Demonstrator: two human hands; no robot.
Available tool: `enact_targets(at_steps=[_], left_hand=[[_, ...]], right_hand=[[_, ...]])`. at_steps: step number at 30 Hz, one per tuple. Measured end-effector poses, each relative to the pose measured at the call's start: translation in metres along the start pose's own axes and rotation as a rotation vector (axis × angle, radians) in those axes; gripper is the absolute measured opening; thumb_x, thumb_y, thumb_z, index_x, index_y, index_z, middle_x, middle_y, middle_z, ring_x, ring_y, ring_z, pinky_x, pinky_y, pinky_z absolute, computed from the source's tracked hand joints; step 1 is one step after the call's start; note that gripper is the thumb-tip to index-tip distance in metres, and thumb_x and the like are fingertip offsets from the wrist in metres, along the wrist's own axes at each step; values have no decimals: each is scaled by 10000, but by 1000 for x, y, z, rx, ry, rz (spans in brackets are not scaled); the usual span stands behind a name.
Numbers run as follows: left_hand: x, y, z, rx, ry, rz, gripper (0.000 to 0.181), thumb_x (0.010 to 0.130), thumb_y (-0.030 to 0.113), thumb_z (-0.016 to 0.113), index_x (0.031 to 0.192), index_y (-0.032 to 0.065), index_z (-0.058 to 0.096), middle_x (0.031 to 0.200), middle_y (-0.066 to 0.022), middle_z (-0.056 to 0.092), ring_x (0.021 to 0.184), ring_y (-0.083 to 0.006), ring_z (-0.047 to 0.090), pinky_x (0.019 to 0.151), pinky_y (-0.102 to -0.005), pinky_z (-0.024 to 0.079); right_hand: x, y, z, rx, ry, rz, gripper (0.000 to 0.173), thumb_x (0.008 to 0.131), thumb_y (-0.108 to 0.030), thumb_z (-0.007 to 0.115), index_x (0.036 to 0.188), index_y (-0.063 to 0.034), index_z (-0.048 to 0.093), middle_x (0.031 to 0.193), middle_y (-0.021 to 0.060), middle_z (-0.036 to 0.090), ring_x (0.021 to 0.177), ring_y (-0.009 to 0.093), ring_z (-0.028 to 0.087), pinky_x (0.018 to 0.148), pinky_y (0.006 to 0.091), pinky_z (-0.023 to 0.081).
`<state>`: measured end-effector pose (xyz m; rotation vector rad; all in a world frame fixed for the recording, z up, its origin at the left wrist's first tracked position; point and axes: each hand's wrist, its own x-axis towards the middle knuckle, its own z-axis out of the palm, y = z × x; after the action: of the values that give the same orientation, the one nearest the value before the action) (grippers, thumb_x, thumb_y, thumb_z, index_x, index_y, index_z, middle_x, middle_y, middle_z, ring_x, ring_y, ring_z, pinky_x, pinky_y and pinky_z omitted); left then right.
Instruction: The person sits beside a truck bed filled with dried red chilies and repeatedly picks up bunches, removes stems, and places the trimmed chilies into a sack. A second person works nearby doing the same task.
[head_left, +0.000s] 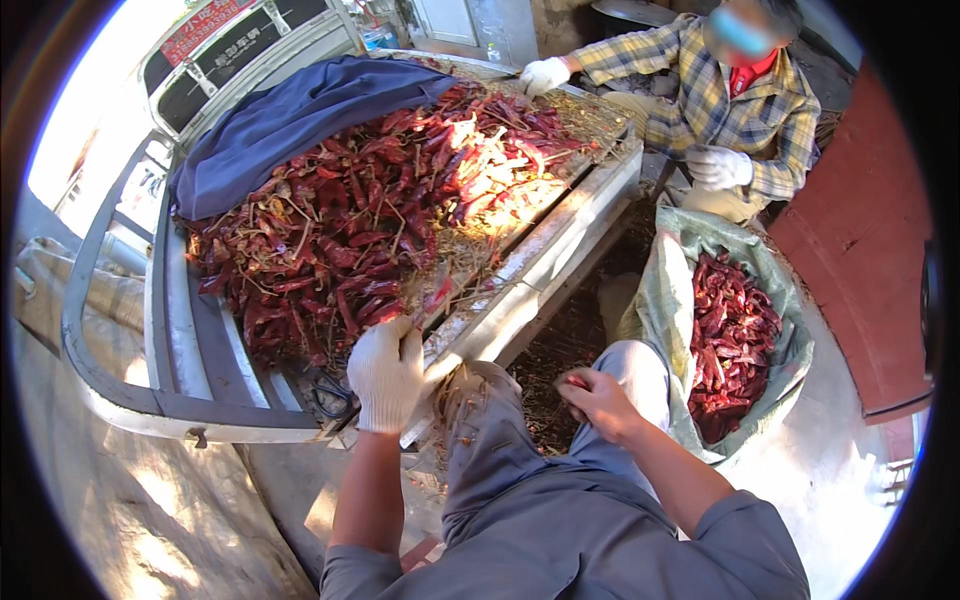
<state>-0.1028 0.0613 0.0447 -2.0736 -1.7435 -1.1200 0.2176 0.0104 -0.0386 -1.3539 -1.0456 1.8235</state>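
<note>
A large heap of dried red chili peppers (337, 225) with stems lies on a truck bed. At the heap's near edge is my left hand (386, 371), in a white knit glove, its fingers bent; whether it holds a pepper I cannot tell. My bare right hand (596, 401) is over my right knee, fingers curled around something small and red, likely a pepper or a piece of one. To the right of that knee stands an open green woven sack (791, 375) with dried red peppers (731, 337) inside.
Across from me a person (750, 120) in a plaid shirt and white gloves sits by the bed, one hand at the heap. A blue cloth (300, 120) covers its far side. Scissors (331, 396) lie near the bed's corner. A red panel (862, 247) stands at right.
</note>
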Motion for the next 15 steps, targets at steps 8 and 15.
enact_targets(at_steps=[8, 15], left_hand=[[-38, 95, -9, -130, -453, 10, 52, 850, 122, 730, 856, 73, 714, 794, -142, 708, 794, -391, 687, 696, -482, 534], [-48, 83, 1, -886, -565, -647, 366, 940, 150, 702, 1242, -55, 683, 1076, -81, 714, 966, -141, 648, 858, -315, 531]], right_hand=[[19, -55, 56, 266, -198, 0, 254, 1005, -249, 737, 1117, -38, 650, 845, -15, 629, 679, 55, 542, 564, 233, 424], [15, -52, 39, -52, -299, -77, 235, 1000, -222, 745, 1112, -20, 701, 957, 10, 712, 862, 83, 634, 778, 270, 535]])
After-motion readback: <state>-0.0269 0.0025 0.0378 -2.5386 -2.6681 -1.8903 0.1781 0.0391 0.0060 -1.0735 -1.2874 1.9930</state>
